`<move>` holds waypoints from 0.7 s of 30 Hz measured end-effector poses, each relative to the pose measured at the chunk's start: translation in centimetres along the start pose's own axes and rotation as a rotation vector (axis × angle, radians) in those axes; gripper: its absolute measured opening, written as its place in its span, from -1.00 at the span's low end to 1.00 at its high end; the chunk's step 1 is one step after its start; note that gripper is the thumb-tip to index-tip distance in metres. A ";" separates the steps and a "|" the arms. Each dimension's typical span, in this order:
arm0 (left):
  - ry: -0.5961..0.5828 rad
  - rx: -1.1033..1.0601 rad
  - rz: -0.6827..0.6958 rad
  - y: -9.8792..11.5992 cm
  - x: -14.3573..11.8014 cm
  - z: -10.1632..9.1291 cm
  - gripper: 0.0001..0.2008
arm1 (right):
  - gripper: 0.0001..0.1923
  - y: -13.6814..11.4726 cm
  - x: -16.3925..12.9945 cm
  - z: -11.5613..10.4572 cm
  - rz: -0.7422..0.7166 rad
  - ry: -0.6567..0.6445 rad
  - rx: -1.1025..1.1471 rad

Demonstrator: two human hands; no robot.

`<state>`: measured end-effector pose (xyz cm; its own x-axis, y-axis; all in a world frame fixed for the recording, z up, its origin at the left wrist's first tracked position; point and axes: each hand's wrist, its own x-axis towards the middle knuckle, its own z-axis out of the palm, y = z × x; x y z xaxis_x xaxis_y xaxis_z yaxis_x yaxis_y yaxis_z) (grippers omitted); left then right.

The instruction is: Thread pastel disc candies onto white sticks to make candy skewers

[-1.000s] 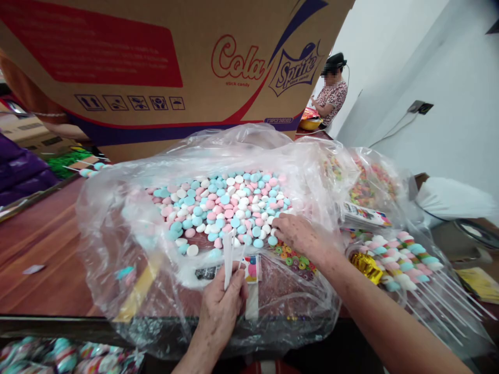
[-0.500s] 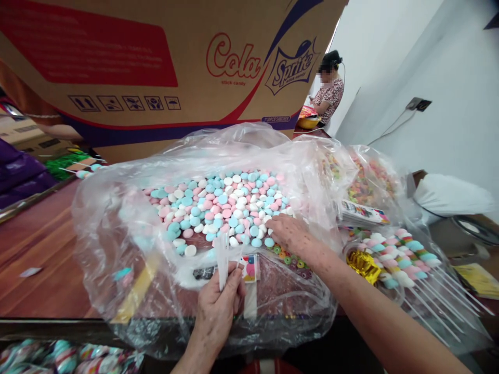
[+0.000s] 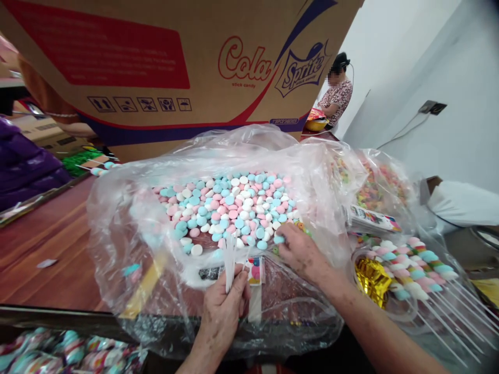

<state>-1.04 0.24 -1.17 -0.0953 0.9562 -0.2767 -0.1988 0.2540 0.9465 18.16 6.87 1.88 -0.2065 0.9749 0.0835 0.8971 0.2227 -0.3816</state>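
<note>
Several white sticks (image 3: 231,259) stand upright in my left hand (image 3: 226,301), closed round their lower part over the near edge of the clear plastic bag. My right hand (image 3: 298,252) is at the near right edge of a spread of candies (image 3: 230,208), round and domed in pink, blue and white. A blue candy (image 3: 278,239) is pinched at its fingertips. Small green and yellow ring candies (image 3: 302,226) show beside that hand, partly covered by it. A colourful printed card (image 3: 255,271) lies just behind my left hand.
A large carton (image 3: 156,67) stands behind the plastic bag (image 3: 117,259). At right are finished candy skewers (image 3: 417,265), gold ties (image 3: 372,280) and printed cards (image 3: 372,218). Wrapped candies (image 3: 70,353) fill a space below the table edge. A person (image 3: 337,93) sits farther back.
My right hand has drawn slightly back toward me from the candies and now shows a blue candy at its fingertips. My left hand still grips the sticks. The view has shifted a little left.
</note>
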 end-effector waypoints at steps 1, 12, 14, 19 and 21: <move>-0.005 0.004 -0.006 0.0 0.0 0.0 -0.50 | -0.78 0.6 0.2 -0.3 0.030 0.066 0.091; -0.010 0.031 -0.007 0.0 0.2 0.0 -0.56 | -0.84 0.4 1.7 -0.1 0.030 -0.022 -0.217; -0.013 0.039 0.003 -0.2 0.3 -0.1 -0.56 | -0.82 0.1 1.8 0.2 0.009 -0.059 -0.271; -0.064 0.055 -0.002 -0.6 0.5 -0.4 -0.53 | -0.84 -0.2 1.8 0.2 0.004 -0.168 -0.381; -0.045 0.057 0.009 -0.7 0.5 -0.4 -0.55 | -0.80 -0.6 1.8 0.3 0.010 -0.162 -0.402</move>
<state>-1.31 0.50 -1.99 -0.0526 0.9638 -0.2614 -0.1422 0.2519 0.9573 17.15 8.46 2.03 -0.2273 0.9709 -0.0759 0.9734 0.2287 0.0102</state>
